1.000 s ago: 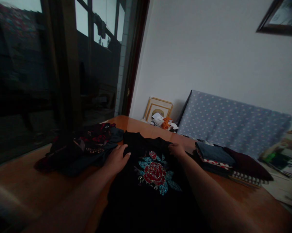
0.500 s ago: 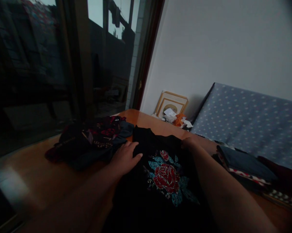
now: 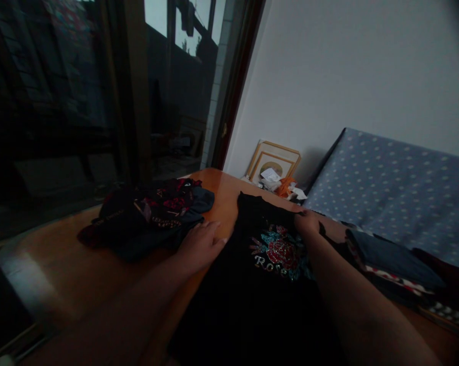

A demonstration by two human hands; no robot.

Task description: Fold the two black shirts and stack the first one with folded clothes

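Observation:
A black garment [image 3: 252, 295] with a red and teal sequin rose [image 3: 280, 249] lies spread on the wooden table [image 3: 61, 274] in front of me. My left hand [image 3: 201, 244] rests flat on the garment's left edge, fingers stretched out. My right hand [image 3: 307, 222] sits at the garment's upper right, just beside the rose, fingers curled onto the cloth as if pinching it. The room is dim and the fingertips are hard to make out.
A heap of dark clothes [image 3: 153, 216] lies to the left. Folded clothes [image 3: 393, 267] are stacked at the right. A dotted grey cushion [image 3: 397, 183] leans on the wall, with picture frames [image 3: 273, 162] and paper scraps in the corner. Glass doors [image 3: 99, 101] stand at the left.
The garment has shifted right and its upper part bunched, so the rose looks narrower and lettering shows beneath it. Both hands stayed on the cloth; the view swung slightly left.

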